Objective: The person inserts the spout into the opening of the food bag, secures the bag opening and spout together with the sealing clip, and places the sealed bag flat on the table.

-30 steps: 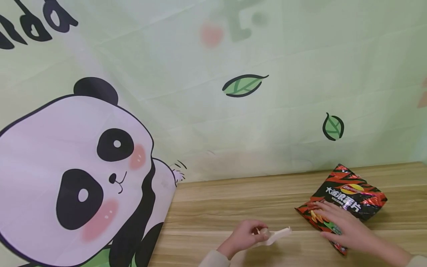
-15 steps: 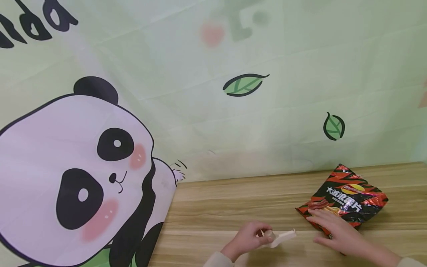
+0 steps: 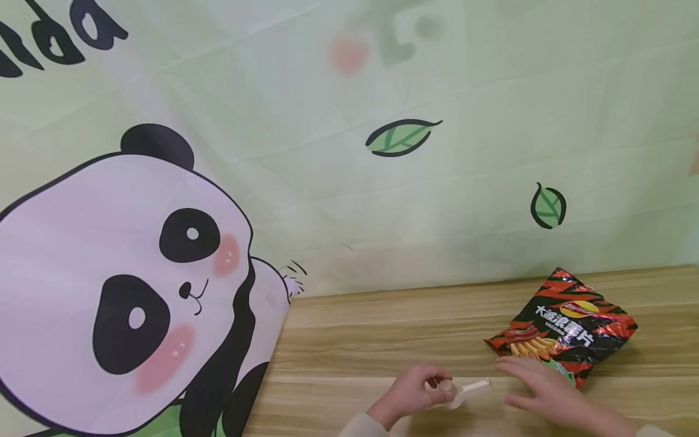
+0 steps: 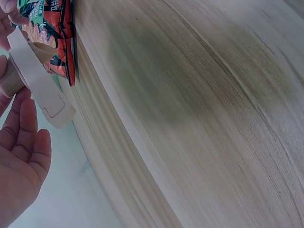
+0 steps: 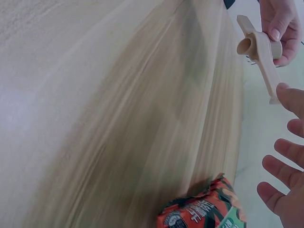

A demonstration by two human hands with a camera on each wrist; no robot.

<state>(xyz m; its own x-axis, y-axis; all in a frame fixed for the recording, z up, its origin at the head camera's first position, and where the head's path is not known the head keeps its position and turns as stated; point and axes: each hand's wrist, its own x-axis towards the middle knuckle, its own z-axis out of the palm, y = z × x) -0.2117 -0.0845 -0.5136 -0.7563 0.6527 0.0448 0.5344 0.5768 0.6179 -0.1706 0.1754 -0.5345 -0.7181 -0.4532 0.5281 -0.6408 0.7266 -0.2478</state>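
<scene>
My left hand (image 3: 406, 391) pinches a long cream-white plastic bag clip (image 4: 40, 80) by the short round spout that goes through it. The clip's flat bar sticks out to the right in the head view, above the table. In the right wrist view the hollow mouth of the spout (image 5: 244, 46) faces the camera. My right hand (image 3: 551, 391) is held with loose, parted fingers and nothing in them. Its fingertips are close to the bar's far end. Just beyond it lies a red and black bag of potato chips (image 3: 573, 328), its lower corner partly behind the hand.
The wood-grain table (image 3: 338, 340) runs along the bottom of the head view. Behind it hangs a pale green cloth (image 3: 306, 200) with printed leaves and a large panda (image 3: 164, 291) that reaches down past the table's left side.
My right hand has drawn back off the chip bag, down and to the left, uncovering its printed front. My left hand has shifted slightly right with the clip. The bag has barely moved.
</scene>
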